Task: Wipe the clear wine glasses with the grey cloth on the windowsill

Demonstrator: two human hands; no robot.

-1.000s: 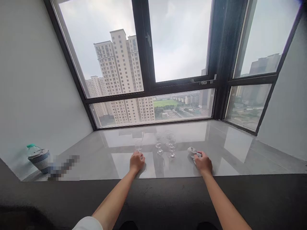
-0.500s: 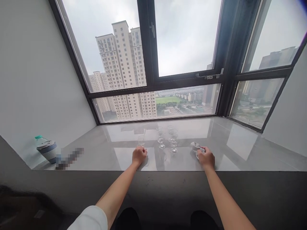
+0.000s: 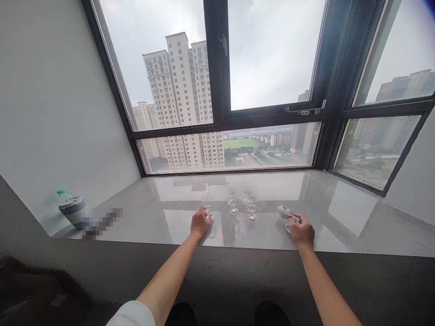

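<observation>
My left hand is closed round the stem of a clear stemmed glass standing on the glossy grey window sill. To its right, three more clear stemmed glasses stand close together, apart from both hands. My right hand rests on the sill with its fingers closed on a small pale grey cloth, which lies bunched just beyond my knuckles.
A lidded cup with a green-capped bottle behind it stands at the sill's far left by the white wall. A dark ledge runs along the sill's near edge. Large dark-framed windows close the back.
The view has shifted slightly, so everything sits a little further right. Both hands keep their hold on the glass and the cloth, with no clear movement on the sill.
</observation>
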